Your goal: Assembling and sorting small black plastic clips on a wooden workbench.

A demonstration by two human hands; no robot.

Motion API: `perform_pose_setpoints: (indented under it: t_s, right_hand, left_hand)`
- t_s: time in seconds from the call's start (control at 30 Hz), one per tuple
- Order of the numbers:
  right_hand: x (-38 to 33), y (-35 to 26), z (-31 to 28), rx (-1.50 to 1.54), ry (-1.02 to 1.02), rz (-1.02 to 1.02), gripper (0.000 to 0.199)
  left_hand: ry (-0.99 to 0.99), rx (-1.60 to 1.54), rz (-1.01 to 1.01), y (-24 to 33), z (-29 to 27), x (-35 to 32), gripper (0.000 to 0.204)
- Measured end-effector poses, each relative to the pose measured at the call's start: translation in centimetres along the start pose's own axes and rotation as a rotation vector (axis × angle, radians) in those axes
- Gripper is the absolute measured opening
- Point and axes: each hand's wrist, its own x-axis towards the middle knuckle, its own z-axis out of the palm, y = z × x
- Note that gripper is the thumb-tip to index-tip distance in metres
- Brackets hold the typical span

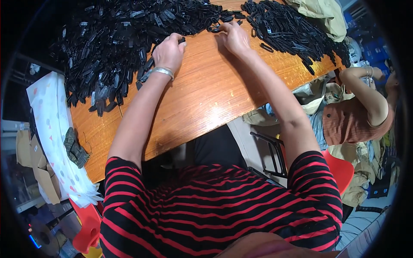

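Orange-brown wood fills the middle of the view: this is the tabletop (202, 99), and you lean over it in a shirt with red and black stripes. At the far left a white cloth with small coloured dots (49, 129) hangs over the edge of the tabletop, and a dark knitted glove (75, 148) lies on it. Below it stands a cardboard box (41, 172), and a red plastic chair (88, 228) is near your left side.

Further to the right, a big heap of black plastic clips (116, 43) covers the upper left part of the tabletop. Your left hand (168, 52) rests at the edge of this heap with the fingers curled narrow; it pinches one small black clip (182, 40) at the fingertips. A silver bracelet (160, 71) sits on this wrist.

Your right hand (234, 38) lies flat near the top centre, fingers stretched toward a black piece (215, 29) at the rim of the heap and touching it; I cannot tell whether you grip it. Just beside it on the right, a second heap of black clips (292, 32) spreads over the tabletop, with one loose clip (266, 47) apart from it.

At the far right another person in a brown sleeveless top (352, 122) sits with one arm raised.
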Motion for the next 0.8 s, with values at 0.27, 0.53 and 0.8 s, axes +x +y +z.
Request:
perform_pose_setpoints:
  t_s: [0.27, 0.53, 0.8]
  right_hand:
    - [1.7, -0.8, 0.9, -0.202, -0.239, -0.204, 0.024]
    - [-2.0, -2.5, -0.8, 0.016, -0.297, -0.131, 0.021]
    - [-2.8, -1.9, -1.7, 0.440, -0.381, 0.413, 0.022]
  left_hand:
    - [-0.184, 0.193, 0.005, -0.2, -0.3, -0.1, 0.022]
    - [-0.394, 0.027, -0.090, 1.0, -3.8, -4.1, 0.023]
    - [-0.230, 0.044, -0.028, 3.1, -3.8, -6.8, 0.026]
